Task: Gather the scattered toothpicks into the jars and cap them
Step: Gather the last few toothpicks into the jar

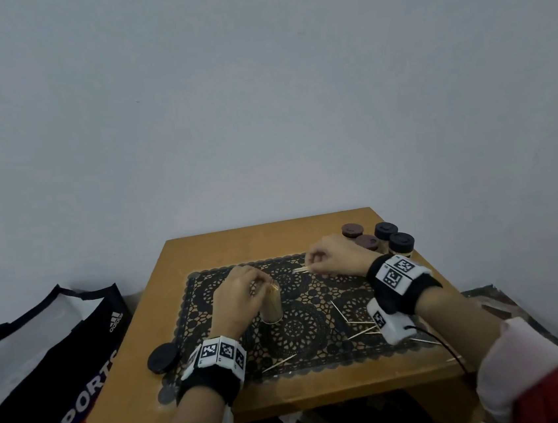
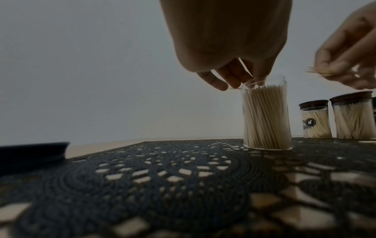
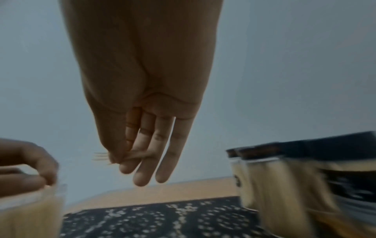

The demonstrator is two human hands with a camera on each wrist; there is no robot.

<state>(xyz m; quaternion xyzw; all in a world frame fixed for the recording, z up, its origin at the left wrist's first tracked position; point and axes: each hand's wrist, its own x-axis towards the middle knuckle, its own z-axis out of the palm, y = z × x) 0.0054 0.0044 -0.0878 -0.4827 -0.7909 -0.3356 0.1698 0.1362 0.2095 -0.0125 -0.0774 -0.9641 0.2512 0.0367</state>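
Observation:
An open clear jar [image 1: 272, 310] packed with toothpicks stands upright on the black lace mat [image 1: 303, 329]. My left hand [image 1: 244, 292] hovers over its mouth, fingertips [image 2: 234, 80] curled down at the rim and pinching a thin toothpick [image 2: 235, 88] there. To the right my right hand [image 1: 312, 265] is raised off the mat, thumb and fingers pinching a small bundle of toothpicks [image 3: 101, 157] that point toward the open jar [image 2: 266, 117]. Several loose toothpicks [image 1: 361, 327] lie on the mat's right side, and one [image 1: 279, 362] lies near the front. A black lid [image 1: 164, 357] rests on the table at the left.
Several capped jars [image 1: 385, 239] of toothpicks stand together at the table's back right corner, just behind my right wrist. A dark sports bag [image 1: 55, 359] sits on the floor left of the wooden table [image 1: 225, 241]. A grey wall rises directly behind.

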